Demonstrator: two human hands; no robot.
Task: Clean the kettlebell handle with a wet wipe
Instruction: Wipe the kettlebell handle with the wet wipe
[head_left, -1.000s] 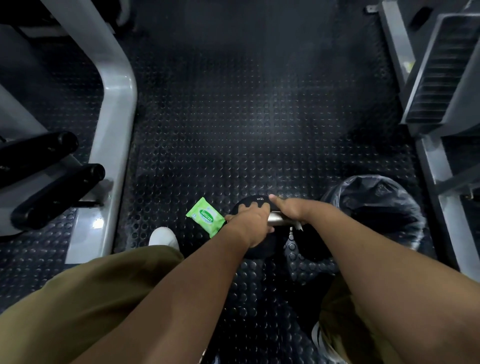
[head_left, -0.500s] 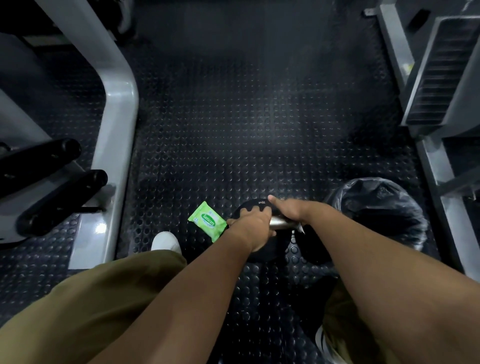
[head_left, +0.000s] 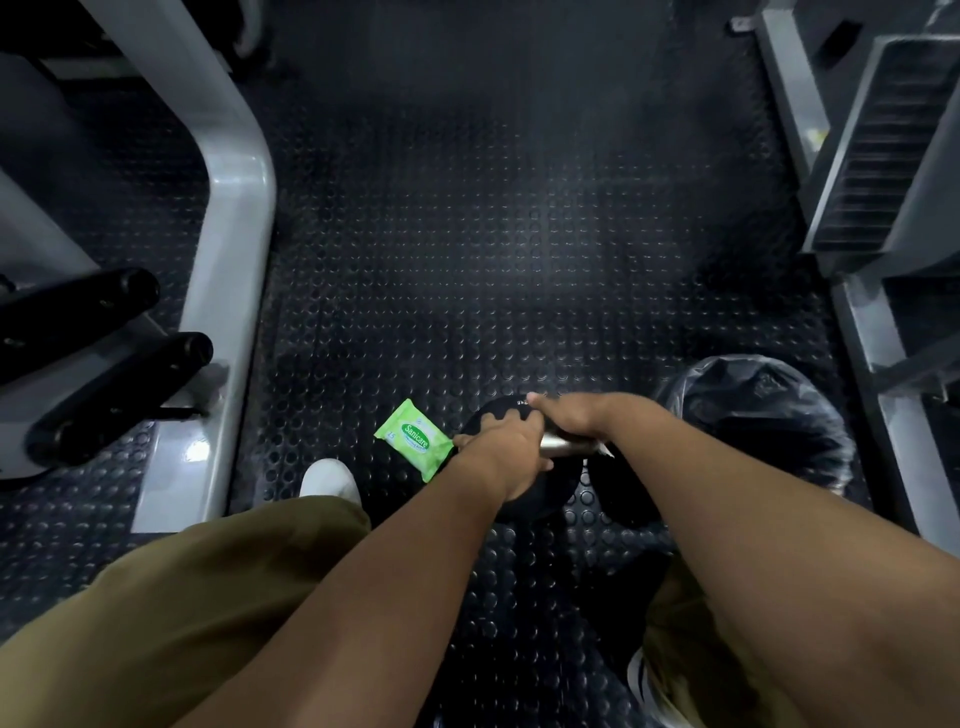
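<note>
A black kettlebell (head_left: 550, 499) stands on the studded rubber floor between my feet, its silver handle (head_left: 563, 443) partly showing between my hands. My left hand (head_left: 501, 447) is closed around the left part of the handle. My right hand (head_left: 576, 415) is wrapped over the handle's right part, and a small white corner of the wet wipe (head_left: 605, 451) sticks out under it. A green wet wipe pack (head_left: 414, 437) lies on the floor just left of the kettlebell.
A bin lined with a black bag (head_left: 753, 410) stands right of the kettlebell. Grey machine frames rise at the left (head_left: 228, 260) and right (head_left: 872, 338), with black padded rollers (head_left: 119, 395) at the left. My white shoe (head_left: 330, 480) rests near the pack.
Both hands keep their hold on the handle. The right hand has shifted slightly along it; the view has drifted a little.
</note>
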